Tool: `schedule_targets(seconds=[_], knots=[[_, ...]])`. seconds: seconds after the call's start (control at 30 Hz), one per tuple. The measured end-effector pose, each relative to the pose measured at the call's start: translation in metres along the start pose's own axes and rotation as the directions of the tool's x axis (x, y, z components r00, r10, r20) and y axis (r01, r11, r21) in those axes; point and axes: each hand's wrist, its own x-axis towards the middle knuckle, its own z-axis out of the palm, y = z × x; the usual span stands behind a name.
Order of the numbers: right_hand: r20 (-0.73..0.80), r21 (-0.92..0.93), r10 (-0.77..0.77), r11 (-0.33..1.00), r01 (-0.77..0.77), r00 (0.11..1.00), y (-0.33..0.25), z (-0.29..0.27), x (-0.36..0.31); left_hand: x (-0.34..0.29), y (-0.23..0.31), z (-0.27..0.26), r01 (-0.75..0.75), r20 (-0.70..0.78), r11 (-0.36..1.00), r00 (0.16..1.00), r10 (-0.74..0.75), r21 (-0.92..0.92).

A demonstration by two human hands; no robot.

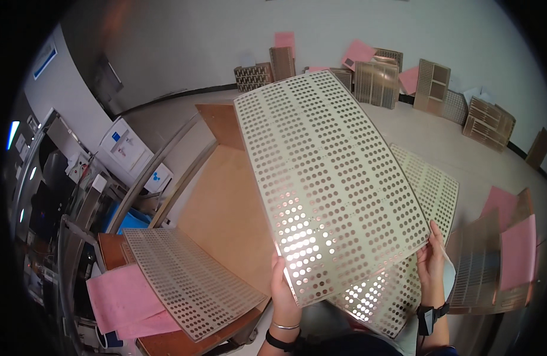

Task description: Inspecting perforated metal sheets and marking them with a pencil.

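Observation:
A large pale circuit-board panel with rows of round copper dots is held up and tilted in front of me. My left hand grips its lower left edge, fingers hidden behind it. At the lower right corner my right hand closes on the same panel. Beneath and behind it, partly covered, is a second dotted panel. Another dotted panel lies to the left, next to pink sheets.
A brown board and metal rails stand beyond the left panel. Stacks of copper-coloured panels with pink sheets lean along the far wall. More panels with pink sheets stand at the right. A white machine is far left.

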Motion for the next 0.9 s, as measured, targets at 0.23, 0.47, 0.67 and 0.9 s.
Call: schedule_targets(seconds=[0.23,0.47,0.67,0.9], knots=[[-0.034,-0.028,-0.021,0.999,0.02,0.999,0.0,0.005,-0.005,0.005,-0.002,-0.012,0.014,0.036,0.999,0.999,-0.013,-0.03],[-0.039,-0.022,-0.007,1.0,0.006,0.999,-0.001,0.006,-0.007,0.004,-0.002,-0.009,0.036,-0.004,0.999,0.999,-0.036,-0.032],[-0.049,-0.035,-0.012,0.999,0.011,0.999,-0.002,0.005,-0.009,0.004,0.0,-0.007,0.024,0.004,1.0,1.0,-0.024,0.018],[-0.039,-0.059,-0.037,0.998,0.034,0.999,-0.005,0.007,-0.014,0.003,0.0,-0.013,0.01,-0.009,0.998,1.0,-0.009,0.056]])
